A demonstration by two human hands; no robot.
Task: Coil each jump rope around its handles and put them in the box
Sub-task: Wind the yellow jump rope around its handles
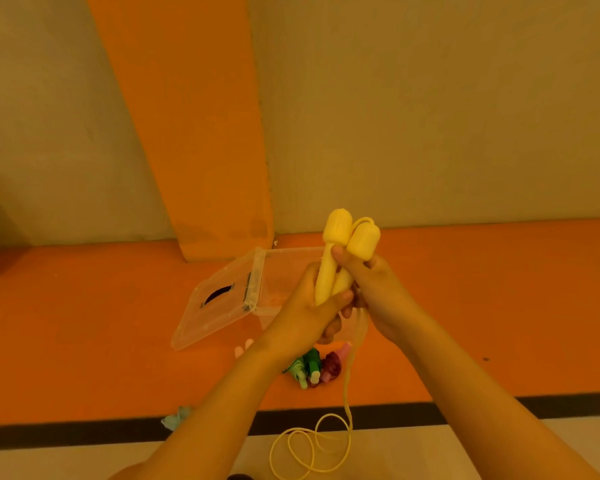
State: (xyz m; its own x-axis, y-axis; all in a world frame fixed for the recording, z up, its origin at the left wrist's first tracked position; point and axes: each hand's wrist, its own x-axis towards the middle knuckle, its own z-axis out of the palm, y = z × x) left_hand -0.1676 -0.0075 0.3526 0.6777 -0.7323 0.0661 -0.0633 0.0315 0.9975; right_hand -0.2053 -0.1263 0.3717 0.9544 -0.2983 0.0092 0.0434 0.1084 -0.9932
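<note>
**Q:** What does each hand hold?
**A:** The left hand (pixel 309 306) wraps its fingers round the lower shafts of the two yellow handles (pixel 331 261). These stand upright, side by side and touching. The right hand (pixel 378 289) grips the same pair higher up, with its thumb laid across the neck of one handle. Its other fingers lie behind the handles and cannot be made out.

**Q:** Where does the rope run?
**A:** The yellow rope (pixel 347 375) drops from between the two hands and gathers in loose loops near the lower edge. A short bend of it shows above the top of one handle. The fingers hide whether any turns lie on the shafts.

**Q:** And the box?
**A:** The clear box (pixel 278 271) stands on the orange surface (pixel 84 323) behind the hands, which cover much of it, so its contents cannot be told. Its lid (pixel 215 306) hangs open to one side. Just in front of it a green coiled rope (pixel 309 365) and a red coiled rope (pixel 331 367) lie touching, partly covered by the left wrist.

**Q:** What else is only partly seen?
**A:** A pale green bundle (pixel 177 415) is half hidden by the left forearm. Two pale pink tips (pixel 244 348) show beside the left wrist. A dark object (pixel 239 477) is cut off by the frame and cannot be identified.
</note>
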